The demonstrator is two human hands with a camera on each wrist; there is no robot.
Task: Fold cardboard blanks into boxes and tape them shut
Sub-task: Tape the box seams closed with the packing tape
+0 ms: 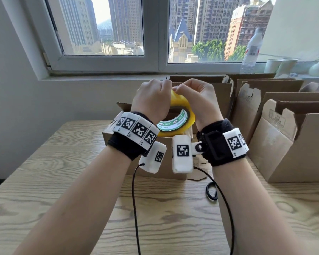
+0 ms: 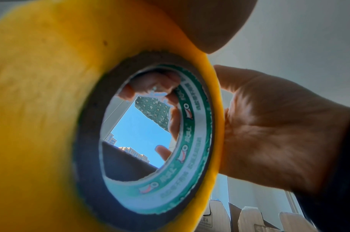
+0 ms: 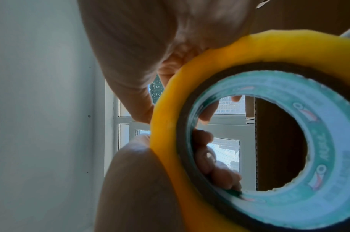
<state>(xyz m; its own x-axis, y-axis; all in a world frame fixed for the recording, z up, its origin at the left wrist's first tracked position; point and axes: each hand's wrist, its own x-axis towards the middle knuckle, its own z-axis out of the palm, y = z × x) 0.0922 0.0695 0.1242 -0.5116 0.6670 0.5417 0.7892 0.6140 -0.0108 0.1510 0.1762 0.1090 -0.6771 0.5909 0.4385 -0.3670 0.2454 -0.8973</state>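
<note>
I hold a yellow tape roll (image 1: 182,115) with a green-printed core up in front of me, above an open cardboard box (image 1: 166,166) on the wooden table (image 1: 53,190). My left hand (image 1: 152,96) grips the roll from the left, fingers curled over its top. My right hand (image 1: 195,94) pinches the roll's upper rim with thumb and fingertips. The left wrist view is filled by the tape roll (image 2: 41,109), with the right hand (image 2: 279,133) beside it. In the right wrist view, fingers (image 3: 215,169) show inside the core of the tape roll (image 3: 289,47). The tape's loose end is hidden.
Several open-topped cardboard boxes (image 1: 284,144) stand along the right and back of the table. A black scissors handle (image 1: 211,192) lies by the near box. A water bottle (image 1: 251,46) and paper cups (image 1: 282,66) sit on the windowsill. A wall closes the left side.
</note>
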